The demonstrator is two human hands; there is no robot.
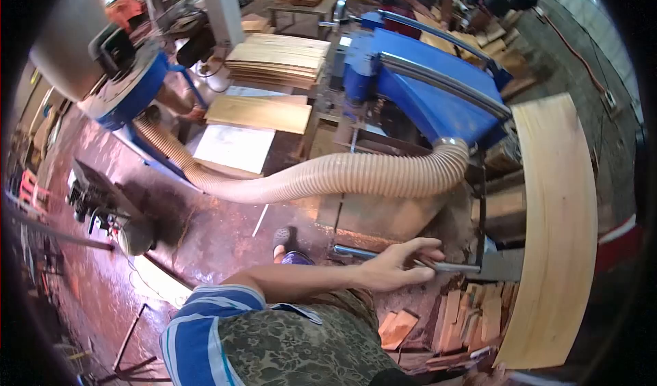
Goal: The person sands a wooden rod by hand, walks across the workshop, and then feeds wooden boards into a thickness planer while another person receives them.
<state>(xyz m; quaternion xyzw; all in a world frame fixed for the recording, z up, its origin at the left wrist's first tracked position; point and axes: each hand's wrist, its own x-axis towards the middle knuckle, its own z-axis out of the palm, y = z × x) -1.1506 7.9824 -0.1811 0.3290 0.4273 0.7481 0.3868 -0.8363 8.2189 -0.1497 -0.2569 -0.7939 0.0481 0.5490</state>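
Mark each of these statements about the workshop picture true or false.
1. The left hand grips a metal bar. True.
2. The ribbed hose joins the blue machine. True.
3. The long plank lies left of the hand. False: it lies to its right.
4. The sleeve is plain red. False: it is striped blue and white.
5. Stacked boards lie beyond the hose. True.

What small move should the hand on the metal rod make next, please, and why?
Probably press the thumb down to firm the grip: the left hand curls its fingers round the metal rod, but the thumb sticks out above it, and the long plank stands close by.
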